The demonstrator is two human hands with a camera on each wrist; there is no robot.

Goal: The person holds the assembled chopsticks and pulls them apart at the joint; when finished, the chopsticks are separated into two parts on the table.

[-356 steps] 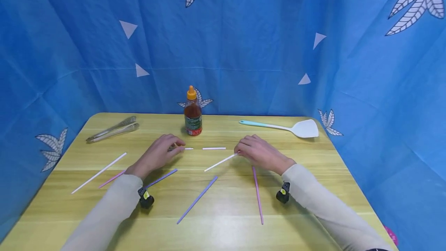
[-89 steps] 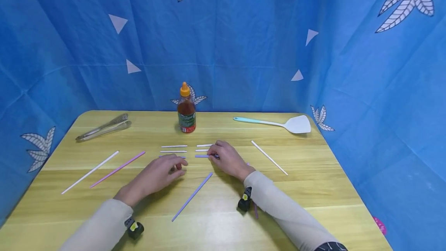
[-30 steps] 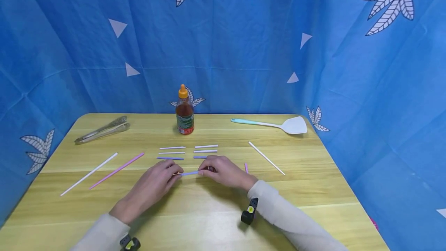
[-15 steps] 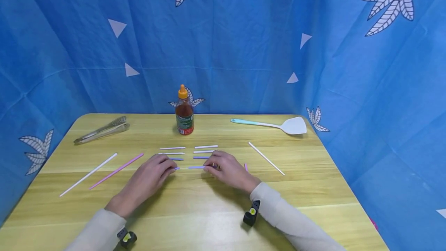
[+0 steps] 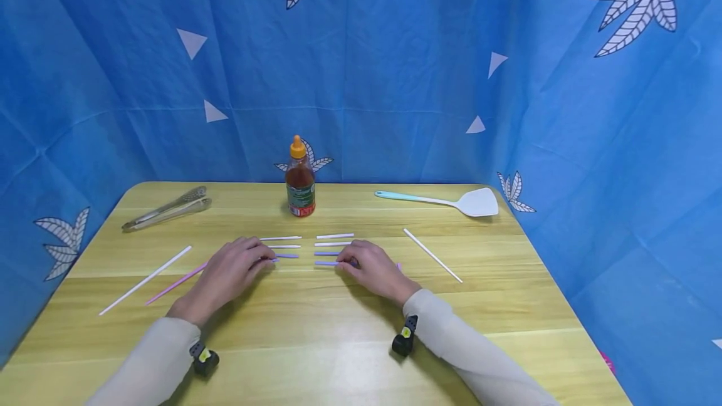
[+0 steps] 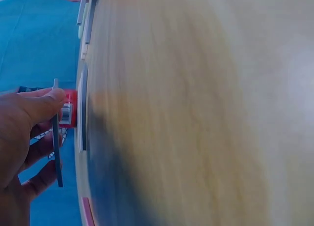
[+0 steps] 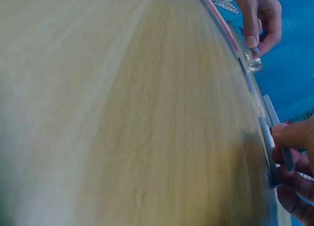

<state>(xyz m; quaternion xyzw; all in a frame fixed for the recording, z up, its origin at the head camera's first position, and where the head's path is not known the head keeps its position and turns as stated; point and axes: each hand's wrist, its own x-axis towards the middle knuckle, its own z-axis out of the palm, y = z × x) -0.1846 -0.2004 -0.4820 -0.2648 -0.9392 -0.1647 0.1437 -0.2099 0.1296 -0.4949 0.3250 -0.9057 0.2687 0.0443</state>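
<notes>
My left hand pinches a short purple straw piece between thumb and fingers; the left wrist view shows it lifted off the table. My right hand pinches another purple piece, its left end sticking out past the fingertips. Beyond the hands lie two columns of short pieces: on the left, white pieces and a purple one; on the right, white pieces and a purple one, partly covered by my right hand.
Long white straws lie at the left and right. A pink straw runs under my left arm; another pink end shows beside my right hand. Tongs, a sauce bottle and a spatula stand or lie at the back.
The long purple straw from the front is now two short pieces, one in each hand. Since half a second ago, my hands have moved slightly away from the table's front, the left also leftward.
</notes>
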